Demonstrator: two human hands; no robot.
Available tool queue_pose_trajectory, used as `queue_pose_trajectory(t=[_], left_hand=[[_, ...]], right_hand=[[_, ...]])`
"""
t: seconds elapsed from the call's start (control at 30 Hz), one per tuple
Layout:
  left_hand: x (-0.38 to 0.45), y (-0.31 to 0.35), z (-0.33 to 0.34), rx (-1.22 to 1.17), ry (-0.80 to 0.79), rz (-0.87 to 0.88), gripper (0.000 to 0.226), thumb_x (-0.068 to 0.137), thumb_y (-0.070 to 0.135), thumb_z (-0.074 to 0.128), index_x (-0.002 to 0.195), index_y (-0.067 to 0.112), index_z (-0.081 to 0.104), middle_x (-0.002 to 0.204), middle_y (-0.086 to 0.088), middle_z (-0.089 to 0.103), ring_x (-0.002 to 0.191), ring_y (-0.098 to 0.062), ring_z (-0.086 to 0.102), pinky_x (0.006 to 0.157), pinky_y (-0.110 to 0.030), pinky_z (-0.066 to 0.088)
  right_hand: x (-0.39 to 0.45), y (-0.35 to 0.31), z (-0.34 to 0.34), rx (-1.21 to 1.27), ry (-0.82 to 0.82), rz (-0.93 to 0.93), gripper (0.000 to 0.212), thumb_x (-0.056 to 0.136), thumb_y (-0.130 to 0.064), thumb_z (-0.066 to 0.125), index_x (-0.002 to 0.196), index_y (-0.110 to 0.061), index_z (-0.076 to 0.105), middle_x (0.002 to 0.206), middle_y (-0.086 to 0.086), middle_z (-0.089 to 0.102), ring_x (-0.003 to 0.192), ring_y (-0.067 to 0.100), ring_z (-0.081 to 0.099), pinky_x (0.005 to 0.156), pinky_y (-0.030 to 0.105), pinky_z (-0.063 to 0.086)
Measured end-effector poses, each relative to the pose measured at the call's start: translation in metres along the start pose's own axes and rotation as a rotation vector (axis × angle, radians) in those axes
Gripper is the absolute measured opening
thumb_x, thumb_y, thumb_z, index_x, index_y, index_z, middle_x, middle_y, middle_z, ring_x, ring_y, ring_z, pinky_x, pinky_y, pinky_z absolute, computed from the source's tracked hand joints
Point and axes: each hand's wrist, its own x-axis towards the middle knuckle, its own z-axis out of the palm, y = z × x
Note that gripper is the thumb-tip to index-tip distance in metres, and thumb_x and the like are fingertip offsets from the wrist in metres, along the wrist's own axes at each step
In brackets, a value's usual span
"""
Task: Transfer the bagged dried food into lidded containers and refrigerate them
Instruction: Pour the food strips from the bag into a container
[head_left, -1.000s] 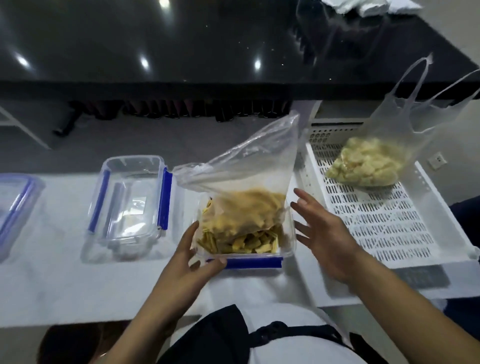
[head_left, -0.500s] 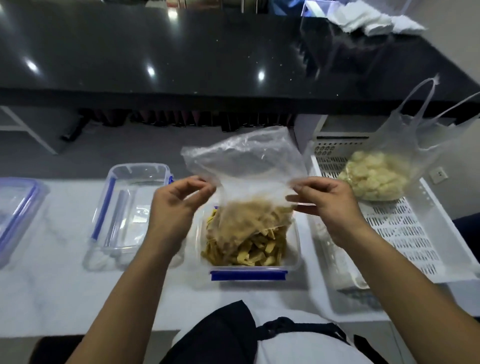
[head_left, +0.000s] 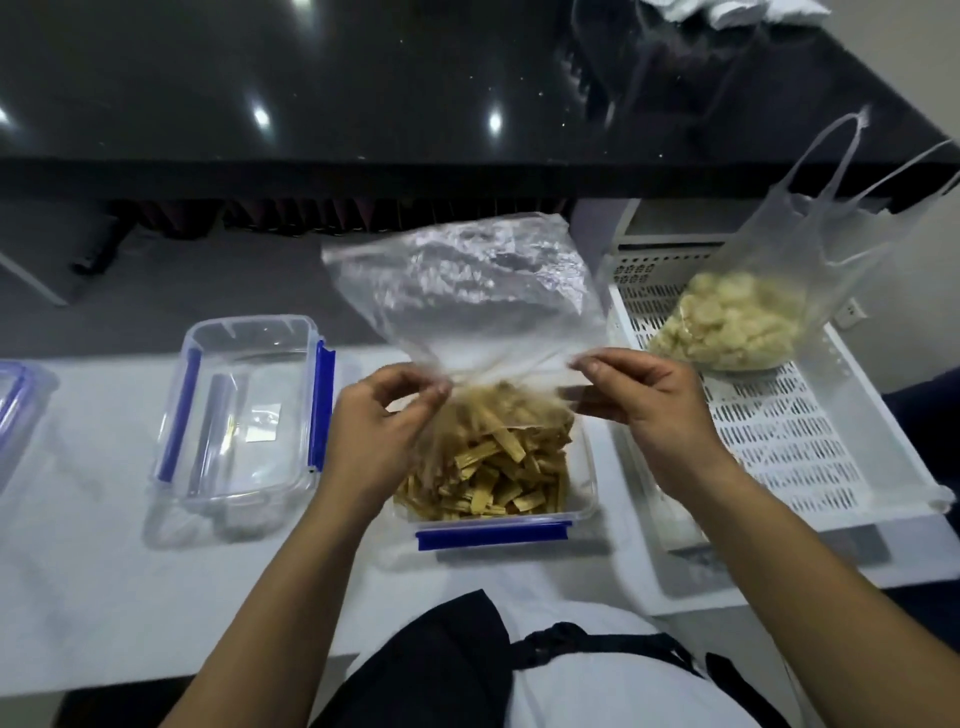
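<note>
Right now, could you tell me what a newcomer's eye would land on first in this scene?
Most striking is the clear plastic bag at centre, pinched by the left hand and right hand over a blue-clipped container heaped with tan dried strips. To the right, a second bag of pale dried pieces sits in a white perforated tray; to the left stands an empty container.

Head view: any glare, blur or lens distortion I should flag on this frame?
Head view: ceiling-light spots glare on the black counter; wide-angle bending curves the white basket and edges; the clear bag shows sheen; both hands, left and right, look reasonably sharp; soft shadows beneath the containers.
</note>
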Motion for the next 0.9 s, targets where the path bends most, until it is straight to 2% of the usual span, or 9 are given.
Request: queue_pose_trajectory(t=[0.13, 0.23, 0.43, 0.53, 0.6, 0.77, 0.9], left_hand=[[0.0, -0.004, -0.007, -0.064, 0.056, -0.024, 0.011, 0.084, 0.028, 0.074, 0.095, 0.029, 0.076, 0.095, 0.008, 0.077, 0.094, -0.01, 0.072, 0.09, -0.042, 0.059], [-0.005, -0.011, -0.011, -0.061, 0.046, -0.062, 0.014, 0.09, 0.021, 0.07, 0.092, 0.033, 0.076, 0.094, 0.008, 0.078, 0.094, -0.012, 0.073, 0.089, -0.043, 0.06], [-0.006, 0.001, -0.013, -0.161, 0.041, -0.081, 0.011, 0.091, 0.019, 0.067, 0.098, 0.02, 0.077, 0.094, -0.002, 0.078, 0.092, -0.022, 0.074, 0.078, -0.039, 0.063], [-0.007, 0.009, -0.013, -0.258, 0.043, -0.073, 0.026, 0.084, 0.028, 0.068, 0.102, 0.011, 0.076, 0.093, -0.006, 0.077, 0.091, -0.023, 0.074, 0.073, -0.037, 0.063], [-0.007, 0.012, -0.013, -0.276, 0.053, -0.06, 0.033, 0.079, 0.033, 0.067, 0.103, 0.011, 0.076, 0.094, -0.004, 0.077, 0.093, -0.022, 0.073, 0.071, -0.035, 0.063], [-0.008, 0.014, -0.014, -0.268, 0.069, -0.072, 0.015, 0.091, 0.021, 0.065, 0.1, 0.015, 0.076, 0.096, -0.001, 0.077, 0.096, -0.02, 0.072, 0.073, -0.037, 0.063], [-0.009, 0.02, -0.018, -0.271, 0.065, -0.051, 0.015, 0.093, 0.019, 0.064, 0.101, 0.013, 0.076, 0.098, -0.003, 0.076, 0.098, -0.021, 0.071, 0.074, -0.039, 0.063]], right_hand=[[-0.004, 0.014, 0.003, -0.095, 0.038, 0.035, 0.012, 0.085, -0.009, 0.072, 0.096, -0.007, 0.076, 0.097, 0.013, 0.076, 0.095, 0.031, 0.073, 0.09, 0.047, 0.058], [-0.003, 0.014, 0.004, -0.097, 0.051, 0.042, 0.008, 0.086, -0.003, 0.07, 0.089, -0.008, 0.076, 0.09, 0.012, 0.076, 0.091, 0.03, 0.074, 0.088, 0.048, 0.059], [-0.008, -0.012, 0.006, 0.036, -0.035, -0.002, 0.012, 0.087, -0.004, 0.065, 0.095, -0.003, 0.074, 0.096, 0.015, 0.076, 0.089, 0.036, 0.074, 0.077, 0.045, 0.062], [-0.009, -0.027, 0.006, 0.109, -0.061, -0.013, 0.018, 0.081, -0.013, 0.066, 0.095, -0.003, 0.073, 0.097, 0.011, 0.076, 0.086, 0.038, 0.074, 0.075, 0.045, 0.062], [-0.007, -0.033, 0.006, 0.09, -0.08, -0.024, 0.019, 0.083, -0.011, 0.065, 0.097, 0.001, 0.071, 0.097, 0.013, 0.075, 0.087, 0.037, 0.074, 0.073, 0.044, 0.063], [-0.007, -0.03, 0.006, 0.037, -0.006, -0.012, 0.009, 0.087, 0.0, 0.065, 0.093, -0.003, 0.072, 0.092, 0.011, 0.076, 0.09, 0.032, 0.074, 0.074, 0.043, 0.063], [-0.008, -0.032, -0.005, 0.017, 0.039, -0.027, 0.016, 0.076, -0.013, 0.074, 0.091, -0.007, 0.073, 0.091, 0.009, 0.075, 0.092, 0.025, 0.073, 0.082, 0.043, 0.06]])
